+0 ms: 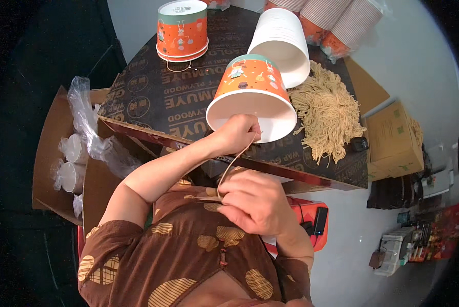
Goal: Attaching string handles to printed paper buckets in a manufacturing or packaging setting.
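An orange paper bucket (255, 77) with a green band and cartoon print lies tipped on the table, its white mouth facing me. My left hand (237, 134) is closed at the lower rim of that mouth, pinching a thin tan cord (228, 169). From there the cord runs down to my right hand (255, 202), which is slightly blurred, its fingers curled around the cord in front of my chest. Whether the cord passes through the bucket's wall is hidden by my left fingers. A pile of loose tan cords (326, 110) lies right of the bucket.
Behind stand nested white buckets (280, 38) and an upside-down orange bucket stack (182, 33) with a cord loop. More stacked buckets (337, 23) lie at the back right. An open carton (60, 153) with wrapped white cups is at left; a closed carton (396, 138) sits right of the dark table (153, 102).
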The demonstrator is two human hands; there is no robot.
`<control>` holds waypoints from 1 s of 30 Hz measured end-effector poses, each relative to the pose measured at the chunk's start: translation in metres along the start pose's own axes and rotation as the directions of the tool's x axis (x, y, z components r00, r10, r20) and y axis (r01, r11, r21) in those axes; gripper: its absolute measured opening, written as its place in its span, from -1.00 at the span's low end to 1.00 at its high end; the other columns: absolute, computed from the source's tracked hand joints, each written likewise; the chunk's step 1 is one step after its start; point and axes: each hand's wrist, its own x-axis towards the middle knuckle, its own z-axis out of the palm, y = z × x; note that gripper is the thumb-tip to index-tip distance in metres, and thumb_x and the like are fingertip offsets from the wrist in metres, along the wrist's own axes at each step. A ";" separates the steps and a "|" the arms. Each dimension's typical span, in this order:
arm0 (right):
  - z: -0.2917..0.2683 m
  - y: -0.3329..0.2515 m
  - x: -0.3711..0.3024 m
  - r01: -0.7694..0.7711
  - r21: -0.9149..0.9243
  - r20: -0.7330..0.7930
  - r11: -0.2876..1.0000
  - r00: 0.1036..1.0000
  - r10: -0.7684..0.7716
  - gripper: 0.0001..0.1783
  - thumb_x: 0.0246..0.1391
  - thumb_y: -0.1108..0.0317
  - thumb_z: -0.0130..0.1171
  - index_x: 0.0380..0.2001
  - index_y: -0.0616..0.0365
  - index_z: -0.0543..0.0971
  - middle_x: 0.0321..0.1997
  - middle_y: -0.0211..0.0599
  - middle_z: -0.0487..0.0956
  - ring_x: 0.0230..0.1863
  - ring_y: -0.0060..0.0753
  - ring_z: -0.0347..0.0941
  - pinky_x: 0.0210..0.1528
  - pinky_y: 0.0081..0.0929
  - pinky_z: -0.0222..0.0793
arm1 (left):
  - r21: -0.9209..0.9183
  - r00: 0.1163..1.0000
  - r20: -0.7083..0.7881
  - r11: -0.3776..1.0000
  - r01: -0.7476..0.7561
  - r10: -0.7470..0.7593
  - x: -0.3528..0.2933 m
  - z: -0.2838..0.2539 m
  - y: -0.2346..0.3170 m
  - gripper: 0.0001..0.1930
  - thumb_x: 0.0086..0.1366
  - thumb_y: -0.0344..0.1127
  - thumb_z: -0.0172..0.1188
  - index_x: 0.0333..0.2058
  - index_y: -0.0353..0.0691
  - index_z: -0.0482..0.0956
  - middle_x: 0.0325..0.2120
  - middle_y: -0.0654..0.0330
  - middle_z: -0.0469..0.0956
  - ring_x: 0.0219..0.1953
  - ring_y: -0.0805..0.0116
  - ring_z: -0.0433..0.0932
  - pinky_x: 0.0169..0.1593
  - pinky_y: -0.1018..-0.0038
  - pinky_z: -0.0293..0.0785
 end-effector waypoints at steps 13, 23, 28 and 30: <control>0.020 0.096 -0.020 -0.688 -0.296 -0.403 0.663 0.719 0.567 -0.78 0.13 0.40 0.09 -0.13 0.14 0.52 -0.53 0.07 0.58 -0.45 0.14 0.56 -0.39 -0.01 0.44 | -0.154 0.973 0.153 0.968 0.198 -0.175 0.000 -0.008 0.013 -0.87 0.29 -0.50 0.09 -0.47 -0.35 0.43 -0.70 0.26 0.40 -0.74 0.55 0.38 -0.73 0.58 0.32; 0.012 0.111 -0.029 -0.655 -0.261 -0.342 0.709 0.750 0.566 -0.92 0.14 0.41 0.09 -0.33 0.18 0.51 -0.58 0.06 0.56 -0.48 0.15 0.54 -0.39 0.02 0.41 | -0.275 0.955 0.029 0.916 0.290 -0.294 -0.005 0.011 0.019 -0.87 0.32 -0.46 0.05 -0.43 -0.35 0.39 -0.69 0.21 0.42 -0.75 0.48 0.41 -0.73 0.55 0.34; 0.008 0.114 -0.035 -0.617 -0.256 -0.343 0.744 0.778 0.527 -0.92 0.17 0.42 0.06 -0.33 0.20 0.48 -0.57 0.07 0.56 -0.49 0.16 0.54 -0.43 0.00 0.40 | -0.383 0.933 -0.055 0.871 0.308 -0.354 -0.005 0.022 0.021 -0.91 0.26 -0.51 0.03 -0.44 -0.37 0.41 -0.68 0.15 0.46 -0.78 0.44 0.39 -0.74 0.54 0.33; 0.010 0.111 -0.037 -0.615 -0.240 -0.347 0.751 0.777 0.525 -0.93 0.17 0.43 0.06 -0.33 0.20 0.48 -0.58 0.07 0.55 -0.49 0.15 0.54 -0.44 -0.01 0.40 | -0.444 0.922 -0.041 0.833 0.329 -0.386 -0.002 0.021 0.016 -0.90 0.24 -0.53 0.04 -0.48 -0.38 0.43 -0.70 0.14 0.45 -0.79 0.44 0.36 -0.76 0.53 0.27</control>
